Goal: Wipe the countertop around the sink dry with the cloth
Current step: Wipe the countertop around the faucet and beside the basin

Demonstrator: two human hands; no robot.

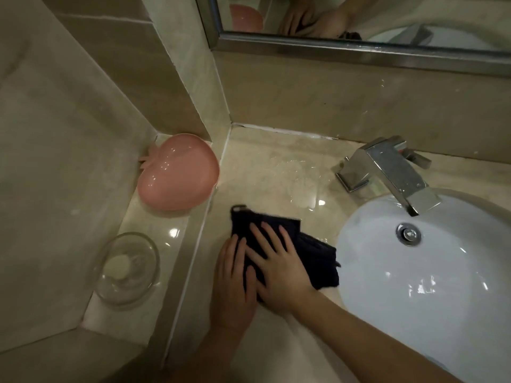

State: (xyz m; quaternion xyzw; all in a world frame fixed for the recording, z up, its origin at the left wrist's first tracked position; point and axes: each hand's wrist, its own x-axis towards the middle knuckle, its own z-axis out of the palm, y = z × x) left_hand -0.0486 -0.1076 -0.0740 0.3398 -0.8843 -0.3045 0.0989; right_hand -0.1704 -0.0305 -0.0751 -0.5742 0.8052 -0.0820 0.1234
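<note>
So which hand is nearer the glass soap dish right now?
Left. The left hand lies flat on the left part of the dark cloth, on the side toward the glass soap dish. The right hand presses the cloth's middle, farther toward the sink.

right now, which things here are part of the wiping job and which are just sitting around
Part of the job:
- dark cloth
- left hand and right hand, both flat on it
- wet countertop
- sink

Just sitting around:
- pink dish
- glass bowl
- faucet
- mirror
</note>
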